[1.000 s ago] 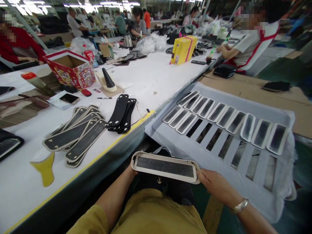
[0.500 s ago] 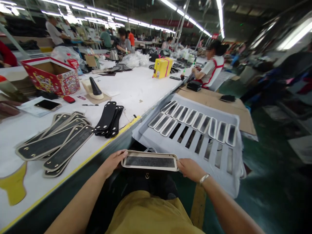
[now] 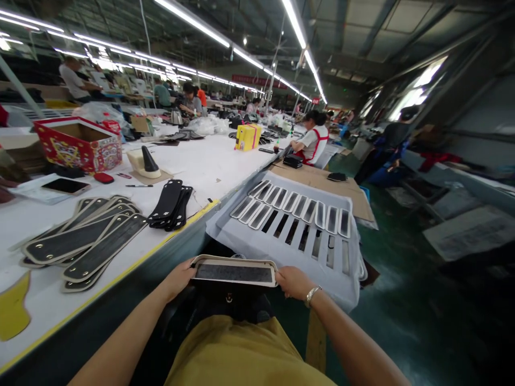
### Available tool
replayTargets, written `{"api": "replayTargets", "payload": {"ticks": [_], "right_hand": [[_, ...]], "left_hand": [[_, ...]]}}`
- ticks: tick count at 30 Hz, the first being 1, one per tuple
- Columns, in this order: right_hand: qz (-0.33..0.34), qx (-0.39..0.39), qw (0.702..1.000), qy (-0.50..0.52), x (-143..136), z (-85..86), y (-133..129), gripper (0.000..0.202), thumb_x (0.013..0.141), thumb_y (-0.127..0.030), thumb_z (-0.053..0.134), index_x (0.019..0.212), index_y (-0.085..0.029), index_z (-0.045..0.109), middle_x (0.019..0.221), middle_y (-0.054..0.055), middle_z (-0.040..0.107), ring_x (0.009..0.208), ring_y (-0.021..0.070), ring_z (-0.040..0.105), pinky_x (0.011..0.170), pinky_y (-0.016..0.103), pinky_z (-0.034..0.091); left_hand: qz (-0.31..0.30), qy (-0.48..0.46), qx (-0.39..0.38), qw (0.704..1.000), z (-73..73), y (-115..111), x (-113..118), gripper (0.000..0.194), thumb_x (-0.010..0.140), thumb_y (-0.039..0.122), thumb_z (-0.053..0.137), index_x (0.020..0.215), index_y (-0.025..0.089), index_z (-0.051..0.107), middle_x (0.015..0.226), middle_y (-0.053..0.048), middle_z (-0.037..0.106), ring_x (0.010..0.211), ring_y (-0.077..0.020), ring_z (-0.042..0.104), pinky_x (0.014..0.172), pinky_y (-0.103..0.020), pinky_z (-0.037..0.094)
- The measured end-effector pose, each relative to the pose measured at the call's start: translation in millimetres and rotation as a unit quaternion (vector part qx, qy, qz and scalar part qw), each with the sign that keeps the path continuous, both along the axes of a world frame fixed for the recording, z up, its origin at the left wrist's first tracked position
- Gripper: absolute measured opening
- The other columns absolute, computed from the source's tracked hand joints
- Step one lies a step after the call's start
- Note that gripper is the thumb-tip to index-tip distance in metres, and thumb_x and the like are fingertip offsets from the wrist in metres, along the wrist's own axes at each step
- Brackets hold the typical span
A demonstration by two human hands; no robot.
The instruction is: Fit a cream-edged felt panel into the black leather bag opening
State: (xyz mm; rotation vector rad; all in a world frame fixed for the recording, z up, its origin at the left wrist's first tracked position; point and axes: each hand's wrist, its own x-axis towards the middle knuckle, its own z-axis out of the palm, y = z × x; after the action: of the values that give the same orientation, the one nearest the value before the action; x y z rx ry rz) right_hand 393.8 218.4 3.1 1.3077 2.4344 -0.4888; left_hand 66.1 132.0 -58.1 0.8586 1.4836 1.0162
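Note:
In front of my lap I hold what looks like a black bag part with a cream-edged, long dark panel (image 3: pixel 234 272) facing up. Black material hangs below it and carries a small metal ring. My left hand (image 3: pixel 180 279) is closed on the left end, its fingertips partly hidden behind the rim. The right end is pinched by my right hand (image 3: pixel 294 282), which has a bracelet at the wrist. Just beyond, several cream-edged strips (image 3: pixel 301 206) lie in rows on a pale slotted sheet (image 3: pixel 241 241).
To the left on the white table (image 3: pixel 197 161) are stacked grey straps with studs (image 3: pixel 105 249), black straps (image 3: pixel 167 203), a yellow piece (image 3: pixel 15 308), a phone (image 3: pixel 66 185) and a red box (image 3: pixel 80 145). Farther off stands a yellow box (image 3: pixel 248 138), and a co-worker (image 3: pixel 316 139) sits beside the table.
My view has turned to the right and tilted up a little, so the surroundings appear shifted left. Both hands keep their hold on the bag part.

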Motion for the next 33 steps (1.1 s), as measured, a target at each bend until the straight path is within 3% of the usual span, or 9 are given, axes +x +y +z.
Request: {"api": "replayTargets", "payload": {"ticks": [4,9,13,18,23,28,33], "right_hand": [[-0.019,0.018,1.0,0.0,3,-1.9,-8,0.029,0.089,-0.017,0.04,0.082,-0.009,0.067,0.074,0.011,0.068,0.067,0.0143,0.062,0.058,0.023,0.037],[-0.032,0.03,0.999,-0.007,2,-1.4,-7,0.03,0.09,-0.02,0.039,0.082,-0.01,0.067,0.073,0.01,0.067,0.069,0.0154,0.062,0.06,0.024,0.038],[-0.033,0.036,0.999,-0.02,0,-1.2,-2,0.039,0.093,-0.023,0.031,0.08,-0.012,0.066,0.077,0.012,0.068,0.074,0.0188,0.064,0.063,0.026,0.04],[0.002,0.06,0.997,-0.042,-2,-4.4,5,0.045,0.096,-0.031,0.025,0.082,-0.013,0.064,0.086,0.014,0.069,0.081,0.0262,0.066,0.064,0.031,0.039],[0.015,0.059,0.998,-0.033,2,-12.0,13,0.044,0.097,-0.033,0.023,0.082,-0.016,0.06,0.082,0.012,0.069,0.077,0.0267,0.066,0.06,0.032,0.037],[0.027,0.035,0.999,-0.004,6,-16.3,20,0.039,0.096,-0.032,0.025,0.08,-0.018,0.058,0.081,0.009,0.068,0.072,0.0241,0.064,0.058,0.031,0.035],[0.004,-0.007,1.0,0.028,11,-17.4,27,0.039,0.094,-0.031,0.024,0.077,-0.019,0.056,0.075,0.009,0.066,0.066,0.0215,0.06,0.058,0.031,0.036]], "left_hand": [[-0.018,0.0,0.002,1.0,-8.2,-9,0,0.052,0.071,0.029,0.058,0.122,0.019,0.054,0.108,-0.006,0.065,0.096,-0.0237,0.061,0.075,-0.029,0.052],[0.014,-0.015,-0.063,0.998,-10.1,-8,1,0.057,0.074,0.042,0.06,0.128,0.026,0.047,0.118,-0.006,0.059,0.102,-0.0252,0.057,0.072,-0.033,0.054],[-0.01,0.028,-0.087,0.996,-2.1,3,2,0.054,0.077,0.055,0.055,0.121,0.025,0.054,0.109,-0.007,0.063,0.095,-0.0265,0.059,0.068,-0.033,0.054],[-0.02,0.147,-0.043,0.988,5.7,21,2,0.04,0.078,0.051,0.053,0.097,0.019,0.068,0.088,-0.008,0.067,0.078,-0.0257,0.062,0.057,-0.028,0.05],[-0.003,0.102,-0.101,0.99,2.2,24,0,0.044,0.077,0.055,0.054,0.096,0.018,0.067,0.076,-0.006,0.065,0.063,-0.0223,0.059,0.045,-0.026,0.046],[0.004,0.089,-0.135,0.987,-0.6,24,1,0.05,0.076,0.06,0.053,0.102,0.019,0.066,0.085,-0.007,0.067,0.073,-0.0243,0.061,0.046,-0.026,0.047],[-0.021,0.039,-0.168,0.985,8.7,22,-5,0.056,0.076,0.063,0.054,0.109,0.019,0.064,0.096,-0.009,0.068,0.082,-0.0248,0.062,0.05,-0.026,0.05]]}}
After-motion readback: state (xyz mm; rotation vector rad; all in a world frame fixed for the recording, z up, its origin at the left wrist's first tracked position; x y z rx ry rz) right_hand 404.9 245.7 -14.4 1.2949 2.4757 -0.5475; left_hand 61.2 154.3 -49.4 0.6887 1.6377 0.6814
